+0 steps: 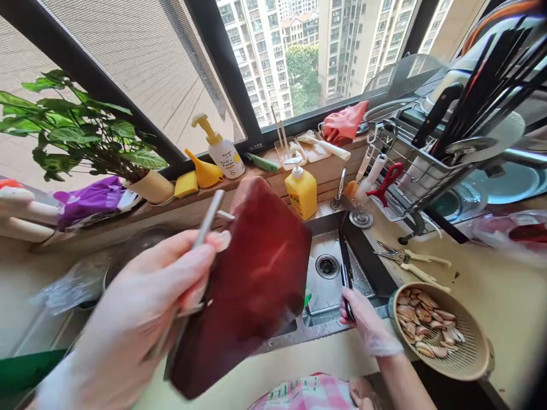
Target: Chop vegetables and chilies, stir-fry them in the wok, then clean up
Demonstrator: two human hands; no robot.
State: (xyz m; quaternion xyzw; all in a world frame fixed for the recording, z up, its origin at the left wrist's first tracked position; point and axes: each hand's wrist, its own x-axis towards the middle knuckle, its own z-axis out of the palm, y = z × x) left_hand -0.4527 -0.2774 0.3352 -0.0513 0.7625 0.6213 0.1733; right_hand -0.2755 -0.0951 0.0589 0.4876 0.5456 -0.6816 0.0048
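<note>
Raised close to the camera, my left hand (141,302) wears a clear glove and is closed around the metal bar handle of a dark red cutting board (265,267). The board is tilted and slightly blurred, and it covers the left part of the sink. My gloved right hand (363,316) grips the black handle of a knife (345,267), whose dark, narrow blade points away from me over the sink (318,245). To the right of that hand is a beige colander (470,364) with sliced brownish pieces in it.
Cream-handled shears (416,262) lie on the right counter below a dish rack (427,154) with knives and chopsticks. A yellow soap bottle (301,193) stands behind the sink by the tap (341,188). Along the sill are a pump bottle (224,154) and a potted plant (151,185).
</note>
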